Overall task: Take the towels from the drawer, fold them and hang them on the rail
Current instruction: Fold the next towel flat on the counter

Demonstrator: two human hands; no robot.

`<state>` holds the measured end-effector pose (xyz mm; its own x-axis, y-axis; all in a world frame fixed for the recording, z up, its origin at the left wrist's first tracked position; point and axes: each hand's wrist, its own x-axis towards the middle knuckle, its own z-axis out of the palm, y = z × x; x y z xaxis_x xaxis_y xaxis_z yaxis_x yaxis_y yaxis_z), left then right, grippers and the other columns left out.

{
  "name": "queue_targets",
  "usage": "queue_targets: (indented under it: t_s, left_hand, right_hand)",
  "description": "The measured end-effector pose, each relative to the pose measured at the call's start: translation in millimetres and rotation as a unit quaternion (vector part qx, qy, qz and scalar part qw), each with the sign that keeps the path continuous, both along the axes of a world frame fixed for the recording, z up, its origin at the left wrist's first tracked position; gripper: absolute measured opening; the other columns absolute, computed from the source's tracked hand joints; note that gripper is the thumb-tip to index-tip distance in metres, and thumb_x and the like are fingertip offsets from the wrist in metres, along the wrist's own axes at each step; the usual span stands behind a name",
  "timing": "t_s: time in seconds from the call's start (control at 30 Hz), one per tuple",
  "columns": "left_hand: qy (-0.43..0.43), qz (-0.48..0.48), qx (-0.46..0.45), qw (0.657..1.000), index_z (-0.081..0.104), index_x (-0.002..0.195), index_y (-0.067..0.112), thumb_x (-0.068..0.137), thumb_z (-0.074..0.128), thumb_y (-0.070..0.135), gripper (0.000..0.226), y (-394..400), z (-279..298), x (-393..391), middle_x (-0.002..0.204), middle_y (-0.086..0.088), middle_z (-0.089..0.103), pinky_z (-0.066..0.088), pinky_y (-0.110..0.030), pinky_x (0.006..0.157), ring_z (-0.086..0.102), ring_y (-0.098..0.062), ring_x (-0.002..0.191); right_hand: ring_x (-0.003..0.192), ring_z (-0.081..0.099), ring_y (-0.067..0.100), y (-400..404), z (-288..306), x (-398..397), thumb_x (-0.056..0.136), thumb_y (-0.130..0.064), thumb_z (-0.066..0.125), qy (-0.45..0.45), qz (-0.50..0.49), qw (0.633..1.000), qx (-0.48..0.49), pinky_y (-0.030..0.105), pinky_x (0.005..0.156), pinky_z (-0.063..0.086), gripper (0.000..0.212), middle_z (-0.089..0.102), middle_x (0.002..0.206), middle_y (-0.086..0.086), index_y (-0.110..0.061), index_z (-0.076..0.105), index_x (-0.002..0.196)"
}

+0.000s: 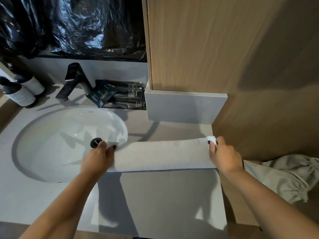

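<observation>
A white towel (162, 155), folded into a long narrow strip, lies stretched across the grey counter (164, 195) just right of the basin. My left hand (99, 156) pinches its left end over the basin's edge. My right hand (224, 155) pinches its right end near the wooden side wall. A crumpled grey-beige cloth (286, 176) lies lower right, beyond the counter's edge. No rail or drawer is in view.
A white oval basin (69, 144) with a dark drain fills the left. Behind it stand a dark faucet (76, 80), two dark-capped bottles (20, 92) and black sachets (119, 95). A wooden cabinet (215, 49) rises at the right; black plastic sheeting (72, 26) covers the back.
</observation>
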<state>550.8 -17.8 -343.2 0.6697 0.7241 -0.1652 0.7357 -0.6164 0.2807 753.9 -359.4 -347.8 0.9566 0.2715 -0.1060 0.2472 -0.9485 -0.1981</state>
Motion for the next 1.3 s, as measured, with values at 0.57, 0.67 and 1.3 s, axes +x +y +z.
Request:
queue_targets:
  t_s: [0.57, 0.67, 1.3]
  left_hand:
    - [0.02, -0.261, 0.102, 0.96, 0.033, 0.153, 0.027, 0.092, 0.016, 0.062, 0.073, -71.8, -16.8, 27.5, 0.157, -0.003, 0.036, 0.017, -0.051, 0.119, 0.026, -0.026, 0.148]
    - [0.019, -0.208, 0.088, 0.974, 0.038, 0.148, 0.034, 0.086, 0.023, 0.074, 0.075, -61.2, -17.6, 22.3, 0.154, 0.001, 0.04, 0.02, -0.054, 0.116, 0.026, -0.028, 0.147]
    - [0.025, -0.148, 0.089, 0.985, 0.03, 0.15, 0.028, 0.078, 0.004, 0.08, 0.093, -67.8, -13.3, -2.4, 0.153, -0.003, 0.037, 0.016, -0.048, 0.119, 0.025, -0.029, 0.144]
  right_hand:
    - [0.149, 0.021, 0.023, 59.1, -20.5, -50.1, 0.095, -0.055, 0.018, -0.046, 0.289, 0.956, -0.011, 0.043, 0.122, 0.012, 0.072, 0.029, 0.159, 0.006, -0.013, 0.03, 0.153]
    - [0.15, 0.017, 0.024, 35.5, -20.3, -35.3, 0.093, -0.064, 0.016, -0.056, 0.241, 0.968, -0.047, 0.039, 0.121, 0.006, 0.083, 0.027, 0.16, 0.008, -0.008, 0.03, 0.153]
    - [0.112, 0.057, 0.025, -7.9, 0.2, -16.6, 0.071, -0.051, 0.08, 0.155, -0.168, 0.942, 0.246, 0.028, 0.081, 0.042, 0.087, 0.058, 0.132, 0.007, -0.012, 0.044, 0.14]
